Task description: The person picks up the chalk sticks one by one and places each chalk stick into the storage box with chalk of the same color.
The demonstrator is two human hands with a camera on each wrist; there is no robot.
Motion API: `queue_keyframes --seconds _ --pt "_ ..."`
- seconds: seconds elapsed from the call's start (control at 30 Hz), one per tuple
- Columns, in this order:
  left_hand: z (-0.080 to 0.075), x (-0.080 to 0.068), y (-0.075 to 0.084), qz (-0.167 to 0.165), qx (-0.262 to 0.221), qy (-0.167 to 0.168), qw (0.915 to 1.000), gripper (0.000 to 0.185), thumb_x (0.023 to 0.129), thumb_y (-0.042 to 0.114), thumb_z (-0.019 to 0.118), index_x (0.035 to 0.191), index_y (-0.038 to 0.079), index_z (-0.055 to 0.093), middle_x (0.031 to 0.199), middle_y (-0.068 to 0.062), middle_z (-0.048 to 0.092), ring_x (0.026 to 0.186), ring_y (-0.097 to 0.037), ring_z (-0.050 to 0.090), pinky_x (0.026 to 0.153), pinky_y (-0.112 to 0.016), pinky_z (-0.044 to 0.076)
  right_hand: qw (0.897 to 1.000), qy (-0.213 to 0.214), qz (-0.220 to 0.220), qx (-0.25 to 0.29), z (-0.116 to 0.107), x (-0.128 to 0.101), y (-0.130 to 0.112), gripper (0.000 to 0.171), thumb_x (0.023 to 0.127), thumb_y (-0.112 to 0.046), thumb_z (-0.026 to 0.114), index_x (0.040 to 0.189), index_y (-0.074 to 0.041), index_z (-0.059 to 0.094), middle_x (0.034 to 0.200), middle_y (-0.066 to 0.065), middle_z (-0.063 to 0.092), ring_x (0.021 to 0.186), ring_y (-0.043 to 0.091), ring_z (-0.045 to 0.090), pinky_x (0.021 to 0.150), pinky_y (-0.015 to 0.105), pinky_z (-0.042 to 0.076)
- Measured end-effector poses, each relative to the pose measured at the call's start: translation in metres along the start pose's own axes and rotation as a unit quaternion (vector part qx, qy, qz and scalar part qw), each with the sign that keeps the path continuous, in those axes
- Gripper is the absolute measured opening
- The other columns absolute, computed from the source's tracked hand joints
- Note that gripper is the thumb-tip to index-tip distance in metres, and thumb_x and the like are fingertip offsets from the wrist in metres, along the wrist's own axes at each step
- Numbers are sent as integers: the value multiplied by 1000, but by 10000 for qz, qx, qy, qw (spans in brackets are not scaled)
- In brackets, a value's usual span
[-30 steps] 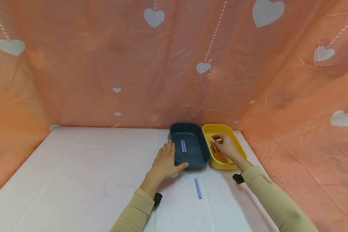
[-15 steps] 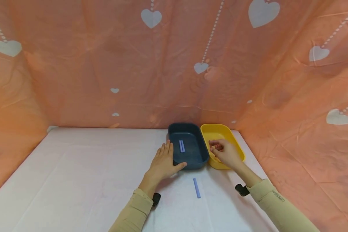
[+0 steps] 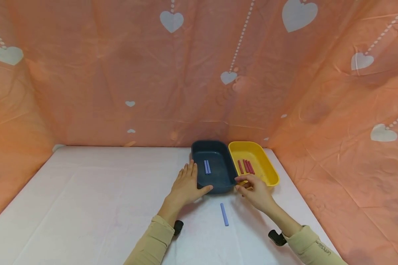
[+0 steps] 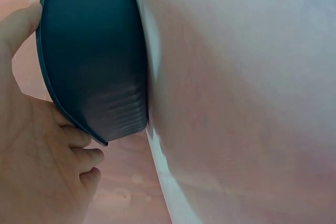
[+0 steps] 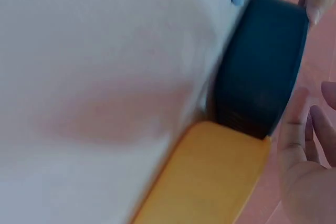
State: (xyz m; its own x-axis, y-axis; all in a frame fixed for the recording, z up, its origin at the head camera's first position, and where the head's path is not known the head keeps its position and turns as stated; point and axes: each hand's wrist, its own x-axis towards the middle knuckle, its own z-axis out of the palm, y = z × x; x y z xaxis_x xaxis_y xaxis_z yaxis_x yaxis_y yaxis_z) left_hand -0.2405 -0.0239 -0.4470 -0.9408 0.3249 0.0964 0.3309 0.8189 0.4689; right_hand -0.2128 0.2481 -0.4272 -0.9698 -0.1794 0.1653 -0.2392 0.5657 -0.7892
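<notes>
My left hand rests on the left rim of a dark blue tray, fingers straight and thumb spread along the near edge. Inside that tray two blue chalk-like sticks lie side by side. A yellow tray stands against its right side and bears several red sticks. My right hand, fingers loosely bent and holding nothing, hovers around the near end of the yellow tray, by the corner where the trays meet. Toward me, a single blue stick lies on the tablecloth.
A white cloth covers the table. Orange curtain with pale hearts hangs behind it and on both sides, close behind the trays.
My right hand has drawn back from inside the yellow tray toward its near edge, uncovering the red sticks. My left hand stays on the dark tray.
</notes>
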Motion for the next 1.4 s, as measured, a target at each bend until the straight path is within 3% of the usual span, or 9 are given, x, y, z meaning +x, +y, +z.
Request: queue_keyframes --seconds 0.27,0.43,0.63,0.83,1.07,1.4 --pt "-1 -1 1 -37 -28 -12 10000 107 95 66 62 162 -7 22 172 -22 11 158 -40 16 128 -50 15 9995 -311 50 8 14 -14 0 25 95 -6 74 119 0 72 104 8 65 86 19 64 72 20 57" --pt "-1 0 0 -98 19 -67 9999 108 95 67 61 163 -6 20 173 -21 9 159 -39 14 129 -50 14 9971 -729 -205 -42 22 -16 3 29 94 -9 76 119 3 70 108 15 69 81 18 66 68 22 58" --pt "0 1 0 -119 29 -74 9999 108 95 68 60 163 -5 19 173 -20 9 159 -38 13 129 -50 13 9927 -1202 22 -123 32 -20 5 33 92 -8 76 121 3 68 100 7 64 77 15 62 64 21 58" --pt "0 0 -1 -103 46 -68 9999 108 94 68 61 163 -6 20 173 -21 10 159 -38 15 129 -50 14 9908 -1268 -130 -461 38 -19 6 32 89 -7 79 118 3 70 95 4 63 75 13 56 64 19 51" --pt "0 -1 1 -51 7 -9 10000 107 95 66 62 162 -7 21 172 -22 11 158 -39 16 128 -50 15 9859 -1578 15 -549 42 -18 5 41 86 -12 85 121 2 69 95 3 65 72 13 55 61 20 48" --pt "0 -1 1 -62 34 5 10000 107 95 66 62 162 -6 22 172 -22 11 158 -39 16 128 -50 15 9804 -1708 -92 -979 44 -17 2 35 86 -15 86 116 -3 72 93 1 61 72 12 52 62 21 46"
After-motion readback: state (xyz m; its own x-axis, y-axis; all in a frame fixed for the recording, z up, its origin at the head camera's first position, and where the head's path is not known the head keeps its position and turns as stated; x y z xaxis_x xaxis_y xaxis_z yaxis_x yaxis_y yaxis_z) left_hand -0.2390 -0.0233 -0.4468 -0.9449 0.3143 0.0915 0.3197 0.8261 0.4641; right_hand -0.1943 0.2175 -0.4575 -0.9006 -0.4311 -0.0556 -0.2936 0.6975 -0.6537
